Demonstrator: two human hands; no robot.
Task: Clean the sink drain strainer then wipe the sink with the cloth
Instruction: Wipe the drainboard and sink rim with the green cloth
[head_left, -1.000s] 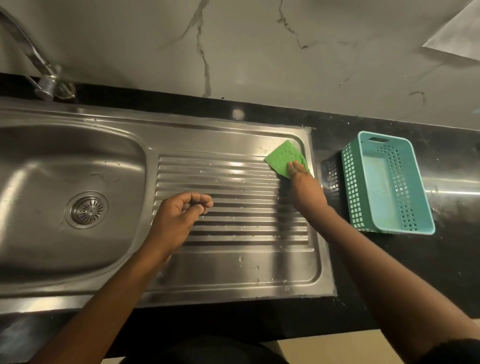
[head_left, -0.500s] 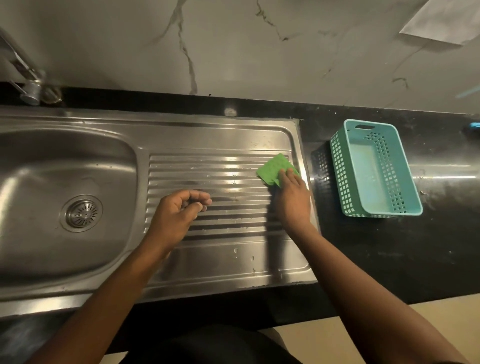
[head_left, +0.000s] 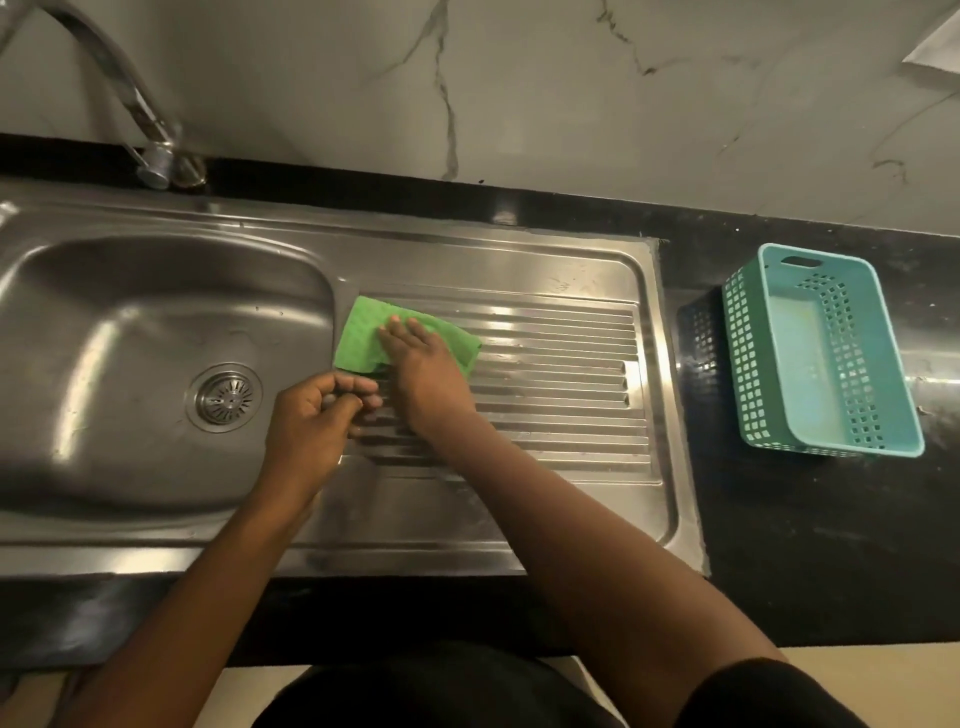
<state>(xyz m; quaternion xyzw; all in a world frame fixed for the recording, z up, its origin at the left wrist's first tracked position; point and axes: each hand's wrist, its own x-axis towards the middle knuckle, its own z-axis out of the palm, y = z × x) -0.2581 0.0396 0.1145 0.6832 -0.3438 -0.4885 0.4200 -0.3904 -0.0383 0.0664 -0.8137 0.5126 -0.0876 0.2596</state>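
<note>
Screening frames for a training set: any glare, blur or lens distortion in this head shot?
Head view: dim, warm lighting; glare streaks on the ribbed stainless-steel drainboard and steel sink basin; wide-angle bowing curves the sink's front edge; slight softness on the right hand pressing the green cloth; the round metal drain strainer is legible; the teal plastic basket mirrors in the glossy black counter.

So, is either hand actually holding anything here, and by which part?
Nothing is gripped. The right hand presses flat on the middle of the green cloth; the left hand is curled, empty.
</note>
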